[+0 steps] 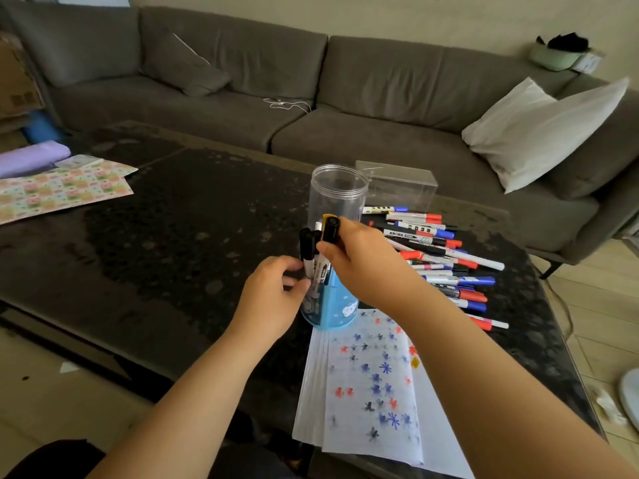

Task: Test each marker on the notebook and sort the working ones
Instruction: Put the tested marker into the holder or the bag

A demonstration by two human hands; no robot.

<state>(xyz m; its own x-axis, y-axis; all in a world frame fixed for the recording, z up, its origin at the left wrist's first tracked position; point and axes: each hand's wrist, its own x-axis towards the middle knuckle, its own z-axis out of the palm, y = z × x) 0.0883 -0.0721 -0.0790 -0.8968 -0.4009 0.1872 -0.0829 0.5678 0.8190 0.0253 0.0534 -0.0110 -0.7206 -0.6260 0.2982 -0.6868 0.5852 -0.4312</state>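
My right hand grips a yellow marker with a black cap, held upright in front of the clear plastic jar. My left hand pinches white markers with black caps that stand in the blue holder at the jar's foot. The open notebook lies near the table's front edge, its page covered in blue, red and black test marks. A heap of several markers with red, blue and black caps lies to the right of the jar.
A clear rectangular box stands behind the marker heap. Patterned paper and a purple roll lie at the far left of the dark table. A grey sofa with a white pillow runs behind.
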